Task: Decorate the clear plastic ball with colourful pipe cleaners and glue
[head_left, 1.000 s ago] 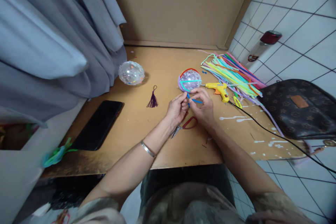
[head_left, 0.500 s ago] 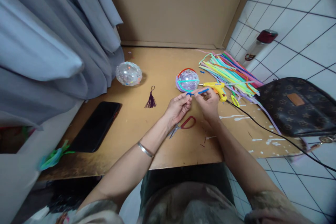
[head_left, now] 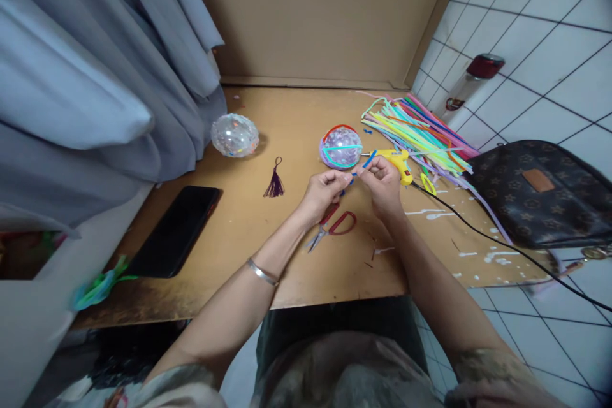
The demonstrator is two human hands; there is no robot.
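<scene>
A blue pipe cleaner [head_left: 370, 160] is pinched between my two hands, its free end pointing up and right. My left hand [head_left: 326, 191] grips its lower part, where a little blue shows below the fingers. My right hand [head_left: 381, 183] closes on it just to the right. Beyond them sits a clear ball [head_left: 342, 147] with red, teal and purple strips around it. A yellow glue gun [head_left: 396, 163] lies behind my right hand, its nozzle towards the ball. Red-handled scissors [head_left: 329, 227] lie below my left hand, partly hidden by it.
Colourful pipe cleaners [head_left: 421, 134] are heaped at the back right, beside a dark patterned bag [head_left: 540, 194]. A second clear ball [head_left: 234, 135], a purple tassel [head_left: 274, 183] and a black phone [head_left: 173, 231] lie left. The gun's cord [head_left: 478, 229] runs right.
My left hand has shifted slightly down, uncovering more of the scissors. The blue pipe cleaner's free end has tilted from nearly flat to steeper.
</scene>
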